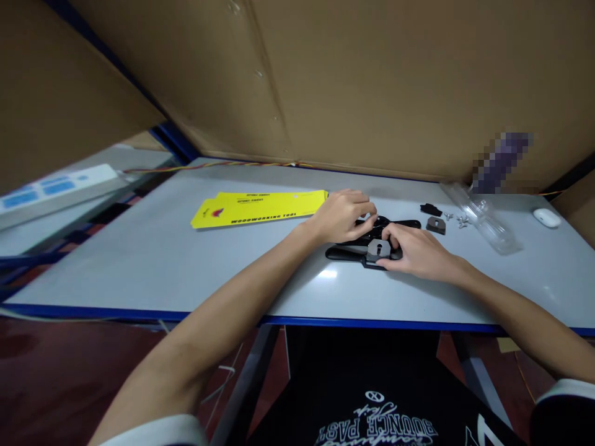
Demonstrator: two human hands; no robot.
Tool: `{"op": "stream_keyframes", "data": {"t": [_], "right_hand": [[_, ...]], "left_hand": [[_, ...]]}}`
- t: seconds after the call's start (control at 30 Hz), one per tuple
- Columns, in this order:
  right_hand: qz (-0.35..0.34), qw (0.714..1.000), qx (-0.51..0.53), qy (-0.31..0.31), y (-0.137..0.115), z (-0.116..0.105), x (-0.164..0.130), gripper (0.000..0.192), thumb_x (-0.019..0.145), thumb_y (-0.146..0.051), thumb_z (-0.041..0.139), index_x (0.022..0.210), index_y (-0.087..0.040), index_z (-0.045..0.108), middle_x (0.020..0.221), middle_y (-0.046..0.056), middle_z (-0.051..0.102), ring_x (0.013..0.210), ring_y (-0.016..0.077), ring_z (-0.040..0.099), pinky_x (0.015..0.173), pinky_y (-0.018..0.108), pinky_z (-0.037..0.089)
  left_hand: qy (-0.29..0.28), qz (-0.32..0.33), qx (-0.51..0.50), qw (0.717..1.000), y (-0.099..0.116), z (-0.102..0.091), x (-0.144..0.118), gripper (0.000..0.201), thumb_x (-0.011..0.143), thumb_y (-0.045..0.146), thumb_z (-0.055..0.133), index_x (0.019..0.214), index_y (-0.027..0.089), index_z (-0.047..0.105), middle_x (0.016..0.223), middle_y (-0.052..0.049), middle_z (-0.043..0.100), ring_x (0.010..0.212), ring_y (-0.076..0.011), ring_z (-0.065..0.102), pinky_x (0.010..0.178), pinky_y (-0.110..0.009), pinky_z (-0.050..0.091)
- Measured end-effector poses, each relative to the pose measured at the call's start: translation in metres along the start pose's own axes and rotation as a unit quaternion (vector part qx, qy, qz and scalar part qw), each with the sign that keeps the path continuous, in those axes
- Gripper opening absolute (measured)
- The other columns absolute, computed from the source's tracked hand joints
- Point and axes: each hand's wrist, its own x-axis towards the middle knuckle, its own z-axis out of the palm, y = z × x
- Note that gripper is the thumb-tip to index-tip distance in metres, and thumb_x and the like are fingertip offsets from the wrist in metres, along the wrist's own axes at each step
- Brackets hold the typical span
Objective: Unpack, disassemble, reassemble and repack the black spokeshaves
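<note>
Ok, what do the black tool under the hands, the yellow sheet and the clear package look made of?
The black tool looks like painted or coated metal, going by its glossy dark body. A duller grey plate on it looks like bare steel. The yellow sheet seems to be printed card: flat, matte, with lettering. The clear package looks like thin transparent plastic with glints.
</note>
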Motion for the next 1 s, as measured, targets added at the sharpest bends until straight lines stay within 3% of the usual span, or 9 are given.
{"op": "stream_keyframes", "data": {"t": [0.2, 0.3, 0.37, 0.47, 0.53, 0.6, 0.7, 0.8, 1.0], "right_hand": [[-0.033, 0.999, 0.019, 0.024, 0.005, 0.004, 0.000, 0.015, 0.098, -0.036, 0.066, 0.103, -0.023, 0.061, 0.093, 0.004, 0.068, 0.081, 0.0212, 0.061, 0.072, 0.034, 0.039], [-0.058, 0.994, -0.022, 0.091, 0.014, -0.003, 0.002, 0.013, 0.101, -0.034, 0.060, 0.100, -0.022, 0.064, 0.090, 0.005, 0.070, 0.080, 0.0218, 0.061, 0.074, 0.035, 0.041], [-0.040, 0.985, -0.083, 0.149, 0.029, -0.012, 0.006, 0.017, 0.103, -0.030, 0.054, 0.101, -0.021, 0.068, 0.093, 0.009, 0.073, 0.084, 0.0250, 0.064, 0.078, 0.038, 0.044], [0.032, 0.962, -0.180, 0.200, 0.063, -0.026, 0.011, 0.029, 0.103, -0.024, 0.048, 0.112, -0.017, 0.074, 0.115, 0.019, 0.076, 0.105, 0.0349, 0.068, 0.090, 0.046, 0.048], [0.067, 0.957, -0.202, 0.200, 0.088, -0.031, 0.015, 0.039, 0.103, -0.022, 0.045, 0.128, -0.014, 0.074, 0.135, 0.024, 0.074, 0.119, 0.0407, 0.067, 0.099, 0.053, 0.049], [0.085, 0.963, -0.177, 0.185, 0.109, -0.033, 0.017, 0.044, 0.104, -0.023, 0.045, 0.136, -0.013, 0.074, 0.139, 0.024, 0.074, 0.124, 0.0426, 0.067, 0.105, 0.058, 0.050], [0.073, 0.977, -0.110, 0.167, 0.127, -0.031, 0.019, 0.044, 0.103, -0.025, 0.050, 0.138, -0.016, 0.076, 0.139, 0.017, 0.078, 0.129, 0.0371, 0.069, 0.113, 0.055, 0.051], [0.080, 0.981, -0.070, 0.164, 0.131, -0.029, 0.020, 0.039, 0.098, -0.025, 0.059, 0.130, -0.019, 0.081, 0.132, 0.013, 0.082, 0.124, 0.0332, 0.075, 0.112, 0.052, 0.055], [0.096, 0.972, 0.013, 0.214, 0.124, -0.031, 0.022, 0.024, 0.091, -0.022, 0.070, 0.109, -0.021, 0.085, 0.117, 0.012, 0.086, 0.115, 0.0330, 0.080, 0.109, 0.053, 0.059]], "left_hand": [[-0.015, 0.017, 0.009, 1.000, 0.005, 0.003, 0.002, 0.038, 0.106, 0.033, 0.044, 0.093, 0.018, 0.077, 0.078, -0.007, 0.073, 0.074, -0.0224, 0.068, 0.070, -0.036, 0.045], [-0.025, 0.021, 0.009, 0.999, 0.006, 0.003, 0.003, 0.038, 0.106, 0.033, 0.045, 0.093, 0.018, 0.077, 0.079, -0.008, 0.073, 0.075, -0.0225, 0.068, 0.070, -0.036, 0.046], [-0.030, 0.024, 0.014, 0.999, 0.007, 0.003, 0.004, 0.038, 0.106, 0.033, 0.044, 0.093, 0.018, 0.077, 0.079, -0.008, 0.073, 0.075, -0.0227, 0.068, 0.070, -0.037, 0.046], [-0.041, 0.027, 0.028, 0.998, 0.008, 0.004, 0.005, 0.040, 0.107, 0.031, 0.043, 0.091, 0.018, 0.077, 0.078, -0.008, 0.072, 0.073, -0.0224, 0.067, 0.070, -0.037, 0.045], [-0.046, 0.032, 0.042, 0.998, 0.006, 0.005, 0.005, 0.041, 0.107, 0.030, 0.042, 0.090, 0.017, 0.077, 0.078, -0.008, 0.072, 0.073, -0.0223, 0.066, 0.069, -0.038, 0.045], [-0.050, 0.039, 0.057, 0.996, 0.004, 0.004, 0.006, 0.042, 0.108, 0.031, 0.041, 0.089, 0.017, 0.077, 0.078, -0.009, 0.072, 0.073, -0.0227, 0.065, 0.069, -0.038, 0.044], [-0.050, 0.039, 0.065, 0.996, 0.002, 0.001, 0.007, 0.042, 0.108, 0.032, 0.041, 0.090, 0.018, 0.076, 0.079, -0.009, 0.073, 0.075, -0.0234, 0.065, 0.069, -0.039, 0.044], [-0.048, 0.034, 0.065, 0.996, 0.002, -0.003, 0.007, 0.041, 0.108, 0.032, 0.041, 0.091, 0.019, 0.076, 0.080, -0.009, 0.073, 0.076, -0.0230, 0.065, 0.070, -0.038, 0.043], [-0.049, 0.032, 0.070, 0.996, 0.005, -0.005, 0.009, 0.040, 0.108, 0.031, 0.042, 0.088, 0.019, 0.075, 0.077, -0.009, 0.071, 0.075, -0.0225, 0.063, 0.070, -0.038, 0.042]]}}
